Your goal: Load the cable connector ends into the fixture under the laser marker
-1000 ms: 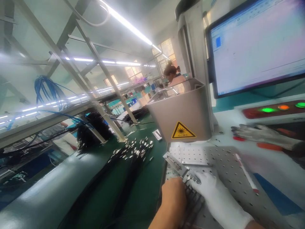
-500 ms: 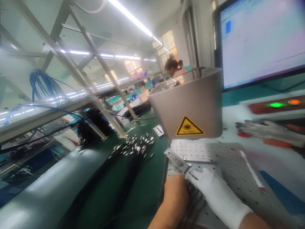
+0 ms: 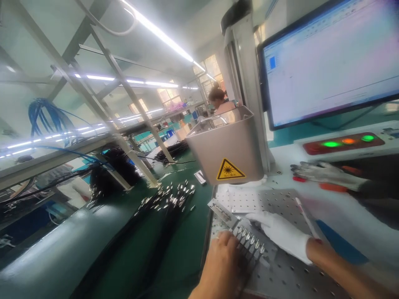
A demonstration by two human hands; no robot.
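Observation:
A metal holding strip [image 3: 222, 212] lies slantwise on the perforated plate, with a row of silver cable connectors [image 3: 251, 238] seated along its near part. Dark cables [image 3: 246, 272] trail from the connectors toward me. My bare left hand [image 3: 221, 255] is closed at the strip's near left side, its fingers curled over the cables; its fingertips are partly hidden. In a white glove, my right hand [image 3: 277, 228] rests along the strip's far right side with fingers stretched out to the left. Whether it touches the connectors is unclear.
A grey housing with a yellow laser warning sign [image 3: 230, 169] hangs over the perforated plate [image 3: 280, 199]. Cable bundles with silver ends [image 3: 177, 197] lie on the green table. Rightward are a pen [image 3: 307, 218], a grey glove [image 3: 324, 172], lit buttons [image 3: 347, 142] and a monitor [image 3: 330, 66].
My right hand has shifted back off the connectors to the strip's far side, so the connector row now shows. My left hand stays by the cables. The view has turned slightly right.

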